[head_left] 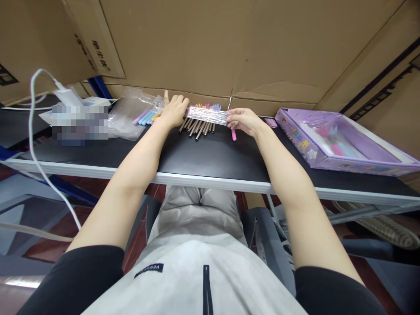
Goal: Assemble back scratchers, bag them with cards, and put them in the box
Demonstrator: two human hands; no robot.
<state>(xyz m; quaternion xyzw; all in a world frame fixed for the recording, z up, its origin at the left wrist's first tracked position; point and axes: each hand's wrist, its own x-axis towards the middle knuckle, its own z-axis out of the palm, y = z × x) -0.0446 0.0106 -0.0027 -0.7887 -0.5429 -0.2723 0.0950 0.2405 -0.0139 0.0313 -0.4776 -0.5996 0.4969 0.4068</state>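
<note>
A shiny silver strip (pixel 207 115) stretches between my two hands at the far side of the black table (pixel 210 157). My left hand (pixel 173 110) grips its left end, with the index finger pointing up. My right hand (pixel 243 120) pinches its right end. Under the strip lies a row of several dark pens (pixel 196 127) with coloured tops. A pink pen (pixel 233 134) lies just below my right hand. Several pastel pens (pixel 146 117) lie to the left of my left hand.
A purple gift box (pixel 334 142) with a clear window lies at the right. Clear plastic bags (pixel 131 116) and a white charger (pixel 67 96) with its cable (pixel 33 144) are at the left. Big cardboard boxes (pixel 229 43) stand behind the table.
</note>
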